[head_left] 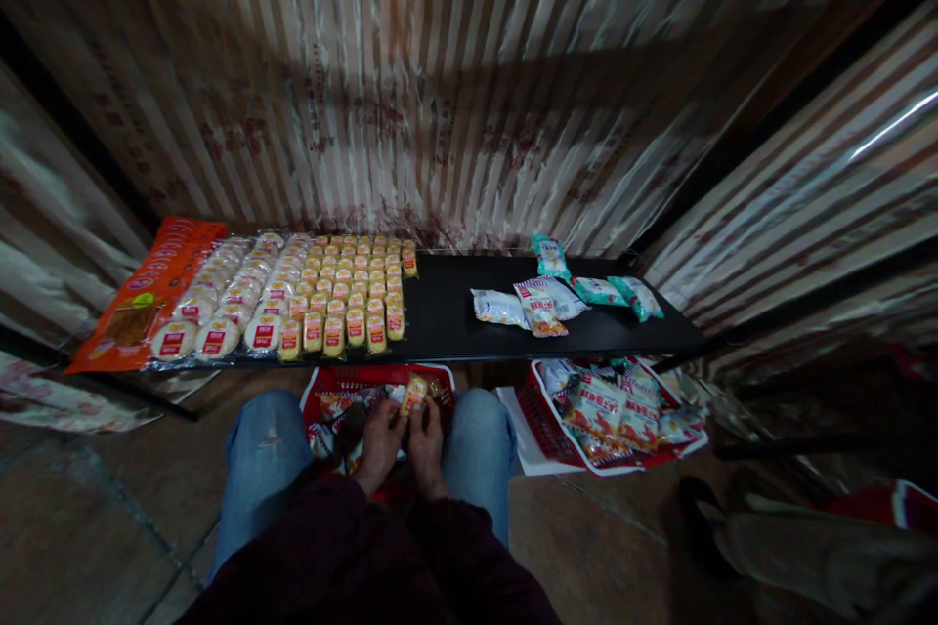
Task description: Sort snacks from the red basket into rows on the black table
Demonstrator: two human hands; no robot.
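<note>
A long black shelf (444,303) runs in front of striped, shiny curtains (469,117) in a dim, tile-floored space. On it, left to right, lie a flat orange plastic bag (157,288), rows of round white wrapped packets (220,312), rows of small yellow wrapped packets (344,303), and a loose group of white, red and green bags (540,306). The fingers of the left hand (379,442) and right hand (426,444) are nearly closed, both pinching one yellow wrapped packet with a red-and-white label (414,395) above a red plastic basket (317,389) between the knees. Both forearms, in dark sleeves, reach forward, the hands close together, backs facing up.
</note>
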